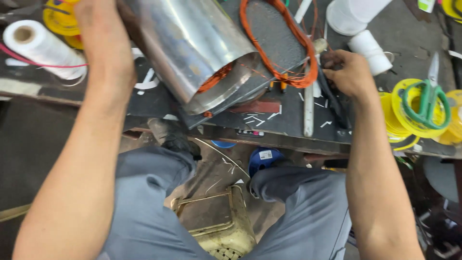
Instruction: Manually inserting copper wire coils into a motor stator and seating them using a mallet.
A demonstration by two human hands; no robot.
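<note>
Two hands work: the right hand (349,72) pinches the orange copper-wire coil (281,43) beside the shiny steel cylinder (192,43); the left hand (103,43) rests there, grip hidden.

Bench front: open strip between metal cylinder (192,48) and white rod (308,108) — passable (paper scraps only). Right side blocked — yellow spools (409,120), green scissors (428,103).

This is looking like a motor-winding repair workshop. A dark, scuffed bench (288,126) is carrying a shiny metal stator cylinder (192,43) with copper windings showing at its open end, a loose orange coil of enamelled wire (288,48), yellow wire spools (409,115) and green-handled scissors (428,103) near its right edge, white tape rolls (41,48), and insulation scraps lying scattered.
</note>
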